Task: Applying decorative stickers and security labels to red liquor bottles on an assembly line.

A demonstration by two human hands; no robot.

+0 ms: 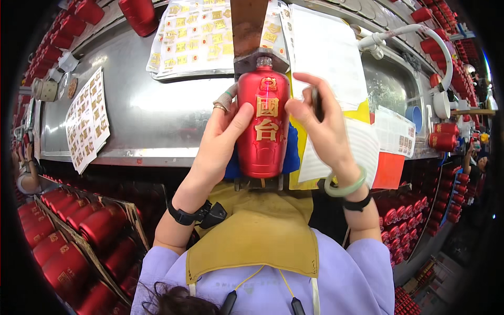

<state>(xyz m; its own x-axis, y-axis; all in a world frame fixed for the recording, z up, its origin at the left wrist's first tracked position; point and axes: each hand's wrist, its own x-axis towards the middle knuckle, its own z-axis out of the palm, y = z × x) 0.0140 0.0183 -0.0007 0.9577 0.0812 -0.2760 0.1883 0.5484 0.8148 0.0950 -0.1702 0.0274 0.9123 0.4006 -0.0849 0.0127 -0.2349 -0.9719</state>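
In centre frame, a worker's left hand (pixel 219 134) clamps a red bottle (pixel 262 152) by one side as the blurred right hand (pixel 326 123), its grip impossible to tell, works opposite, likely best with thumbs clear of the gold characters (pixel 266 107)

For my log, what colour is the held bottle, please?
The bottle is metallic red with gold characters, shown best in the head view.

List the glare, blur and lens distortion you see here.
Head view: bright glare on the flat silvery metal worktop; head view: pale highlights on the metallic red bottle; head view: slight blur, probably motion, on the bare right hand; head view: straight edges bow near the dark rim.
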